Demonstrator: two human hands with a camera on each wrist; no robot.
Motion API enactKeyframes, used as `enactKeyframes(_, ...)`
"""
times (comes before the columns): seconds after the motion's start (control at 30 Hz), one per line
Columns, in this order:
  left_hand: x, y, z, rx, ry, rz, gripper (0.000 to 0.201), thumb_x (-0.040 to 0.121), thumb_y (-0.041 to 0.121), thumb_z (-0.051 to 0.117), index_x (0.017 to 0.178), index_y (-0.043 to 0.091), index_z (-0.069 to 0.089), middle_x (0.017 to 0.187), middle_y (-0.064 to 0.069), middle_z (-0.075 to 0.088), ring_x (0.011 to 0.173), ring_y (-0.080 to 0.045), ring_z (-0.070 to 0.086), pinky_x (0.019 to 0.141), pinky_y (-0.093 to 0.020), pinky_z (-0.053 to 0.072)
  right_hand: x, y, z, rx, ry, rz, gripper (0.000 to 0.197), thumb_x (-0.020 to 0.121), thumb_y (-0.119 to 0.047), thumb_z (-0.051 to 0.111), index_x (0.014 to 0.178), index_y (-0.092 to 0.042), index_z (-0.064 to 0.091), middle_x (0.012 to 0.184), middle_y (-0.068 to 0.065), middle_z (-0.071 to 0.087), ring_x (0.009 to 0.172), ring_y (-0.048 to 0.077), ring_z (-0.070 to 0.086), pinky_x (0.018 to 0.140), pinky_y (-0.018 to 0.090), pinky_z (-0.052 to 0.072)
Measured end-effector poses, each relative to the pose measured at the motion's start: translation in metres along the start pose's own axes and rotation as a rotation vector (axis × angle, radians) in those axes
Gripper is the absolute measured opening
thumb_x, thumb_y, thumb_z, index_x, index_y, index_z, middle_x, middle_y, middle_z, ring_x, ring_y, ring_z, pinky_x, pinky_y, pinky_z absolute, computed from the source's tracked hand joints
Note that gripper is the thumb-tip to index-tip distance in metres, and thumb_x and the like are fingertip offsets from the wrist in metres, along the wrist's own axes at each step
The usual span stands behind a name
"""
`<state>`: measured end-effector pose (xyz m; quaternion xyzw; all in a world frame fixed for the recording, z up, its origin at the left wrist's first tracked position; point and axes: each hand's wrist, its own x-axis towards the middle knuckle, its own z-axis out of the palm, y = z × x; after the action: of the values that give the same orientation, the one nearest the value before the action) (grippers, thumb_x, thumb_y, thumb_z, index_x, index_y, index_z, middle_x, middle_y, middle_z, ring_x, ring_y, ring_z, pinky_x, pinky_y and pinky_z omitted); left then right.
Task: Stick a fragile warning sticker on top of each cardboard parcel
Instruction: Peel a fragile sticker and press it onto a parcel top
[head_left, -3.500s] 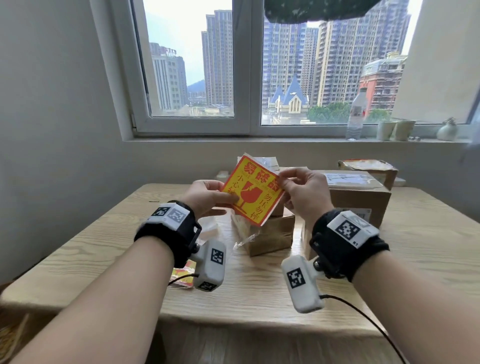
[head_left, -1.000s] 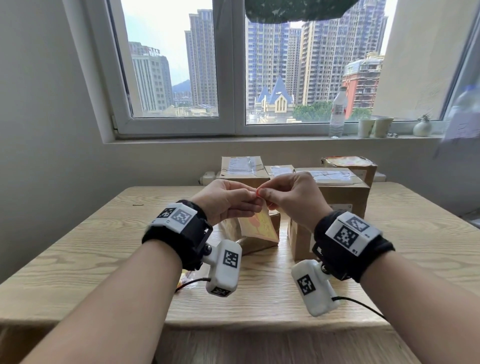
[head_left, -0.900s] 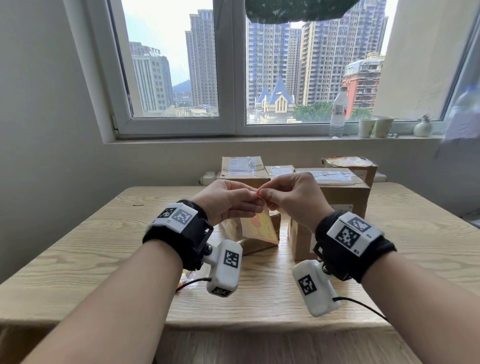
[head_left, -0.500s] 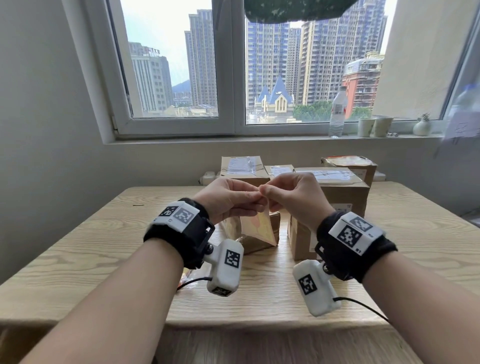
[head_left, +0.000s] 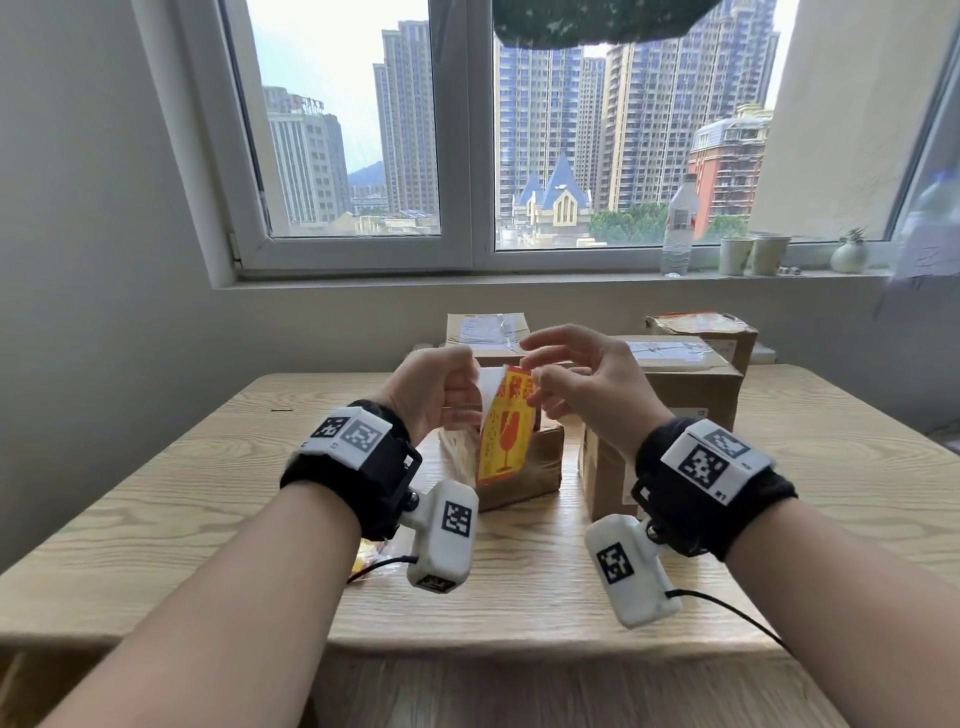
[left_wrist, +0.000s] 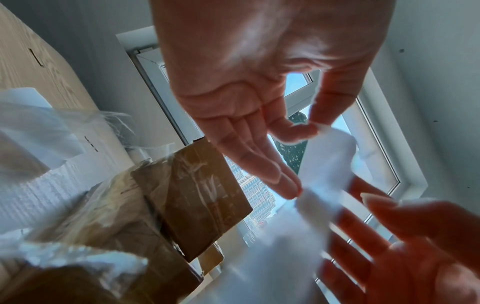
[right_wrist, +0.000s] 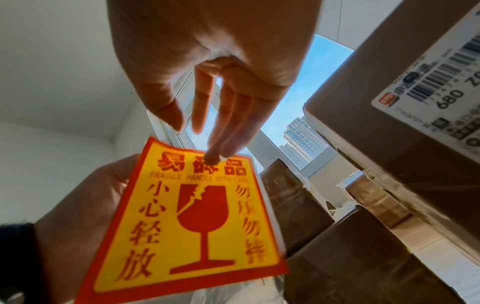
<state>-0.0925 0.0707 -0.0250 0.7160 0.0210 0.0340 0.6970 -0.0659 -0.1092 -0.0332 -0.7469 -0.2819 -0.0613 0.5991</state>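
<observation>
A yellow and red fragile sticker (head_left: 506, 431) (right_wrist: 187, 216) hangs upright between my hands, above a small cardboard parcel (head_left: 524, 467) (left_wrist: 192, 185). My left hand (head_left: 462, 400) (left_wrist: 311, 131) pinches the white backing paper (head_left: 488, 387) (left_wrist: 327, 160) between thumb and forefinger; the backing curls away from the sticker's top. My right hand (head_left: 540, 384) (right_wrist: 207, 144) has straight, spread fingers, and two fingertips (right_wrist: 215, 158) touch the sticker's top edge while the thumb stays clear. A larger parcel (head_left: 691, 395) (right_wrist: 415, 144) with a barcode label stands to the right.
Two more parcels (head_left: 488, 332) (head_left: 701, 332) stand at the back of the wooden table (head_left: 156, 493). A clear bag of stickers (head_left: 369, 551) lies under my left wrist. A water bottle (head_left: 678, 228), cups (head_left: 753, 254) and a small vase (head_left: 849, 254) line the window sill.
My fingertips were together picking at the sticker's top corner. The hands have since drawn apart, the backing has peeled off the top, and the right fingers have straightened.
</observation>
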Motion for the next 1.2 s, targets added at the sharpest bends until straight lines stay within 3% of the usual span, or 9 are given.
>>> enactKeyframes(0.17, 0.000, -0.002, -0.003, 0.024, 0.012, 0.008, 0.023, 0.082, 0.000, 0.046, 0.062, 0.011, 0.046, 0.057, -0.008, 0.053, 0.044, -0.018, 0.057, 0.047, -0.023, 0.052, 0.004, 0.004, 0.006, -0.179, -0.077, -0.058, 0.044, 0.084, 0.004, 0.055, 0.103, -0.033, 0.071, 0.102, -0.003, 0.073, 0.079, 0.018, 0.072, 0.070, 0.039, 0.061)
enactKeyframes(0.33, 0.000, -0.004, -0.008, 0.024, 0.008, 0.033, 0.023, 0.083, 0.000, 0.048, 0.064, 0.012, 0.047, 0.065, -0.010, 0.050, 0.055, -0.023, 0.056, 0.049, -0.025, 0.053, 0.008, 0.003, 0.016, -0.365, 0.001, -0.182, 0.024, 0.080, -0.007, 0.072, 0.086, -0.030, 0.073, 0.090, -0.011, 0.069, 0.071, 0.005, 0.060, 0.068, 0.026, 0.054)
enactKeyframes(0.5, -0.002, -0.007, -0.016, -0.018, 0.073, 0.044, 0.019, 0.087, -0.001, 0.049, 0.071, 0.007, 0.054, 0.064, -0.013, 0.063, 0.051, -0.020, 0.064, 0.048, -0.023, 0.056, 0.012, 0.007, 0.016, -0.377, 0.090, -0.178, 0.027, 0.075, 0.000, 0.068, 0.077, -0.027, 0.072, 0.070, -0.014, 0.065, 0.066, 0.008, 0.057, 0.069, 0.024, 0.049)
enactKeyframes(0.6, -0.001, -0.009, -0.026, -0.026, 0.144, 0.073, 0.015, 0.087, -0.005, 0.054, 0.079, 0.007, 0.056, 0.056, -0.006, 0.065, 0.045, -0.015, 0.065, 0.049, -0.022, 0.057, 0.013, 0.008, 0.017, -0.386, 0.125, -0.207, 0.033, 0.075, 0.000, 0.069, 0.065, -0.032, 0.067, 0.080, -0.007, 0.064, 0.078, 0.009, 0.057, 0.071, 0.022, 0.045)
enactKeyframes(0.73, 0.002, -0.011, -0.053, 0.025, 0.264, 0.073, 0.025, 0.089, -0.005, 0.050, 0.073, 0.013, 0.057, 0.065, -0.004, 0.060, 0.044, -0.009, 0.060, 0.045, -0.019, 0.052, 0.019, 0.005, 0.022, -0.295, 0.178, -0.237, 0.040, 0.076, 0.003, 0.069, 0.063, -0.034, 0.063, 0.099, -0.005, 0.066, 0.099, 0.009, 0.060, 0.077, 0.002, 0.040)
enactKeyframes(0.87, 0.006, -0.021, -0.085, 0.096, 0.444, 0.010, 0.038, 0.093, -0.003, 0.037, 0.069, 0.011, 0.062, 0.068, -0.002, 0.058, 0.042, -0.005, 0.052, 0.043, -0.016, 0.049, 0.027, 0.001, 0.020, -0.280, 0.220, -0.299, 0.038, 0.076, 0.003, 0.068, 0.068, -0.033, 0.061, 0.086, -0.004, 0.066, 0.085, 0.011, 0.063, 0.087, 0.031, 0.051)
enactKeyframes(0.97, 0.012, -0.036, -0.108, 0.036, 0.591, -0.028, 0.034, 0.092, -0.004, 0.039, 0.069, 0.005, 0.062, 0.069, -0.007, 0.058, 0.040, -0.008, 0.055, 0.043, -0.017, 0.051, 0.036, -0.003, 0.022, -0.208, 0.241, -0.289, 0.036, 0.078, 0.001, 0.068, 0.069, -0.033, 0.062, 0.082, -0.001, 0.065, 0.078, 0.016, 0.065, 0.080, 0.045, 0.057)
enactKeyframes(1.07, 0.019, -0.056, -0.122, -0.023, 0.652, -0.068, 0.018, 0.088, -0.004, 0.049, 0.079, -0.001, 0.064, 0.071, -0.012, 0.060, 0.057, -0.014, 0.061, 0.049, -0.019, 0.054, 0.042, -0.007, 0.025, -0.139, 0.215, -0.241, 0.034, 0.083, 0.004, 0.066, 0.083, -0.030, 0.063, 0.078, -0.002, 0.062, 0.070, 0.016, 0.068, 0.064, 0.046, 0.060)
enactKeyframes(1.2, 0.033, -0.077, -0.120, -0.078, 0.603, -0.104, 0.021, 0.086, -0.011, 0.054, 0.100, 0.001, 0.066, 0.088, -0.016, 0.067, 0.079, -0.022, 0.066, 0.069, -0.026, 0.059, 0.047, -0.006, 0.028, -0.130, 0.180, -0.193, 0.040, 0.084, 0.003, 0.067, 0.112, -0.026, 0.061, 0.081, -0.006, 0.061, 0.074, 0.017, 0.069, 0.063, 0.047, 0.061)
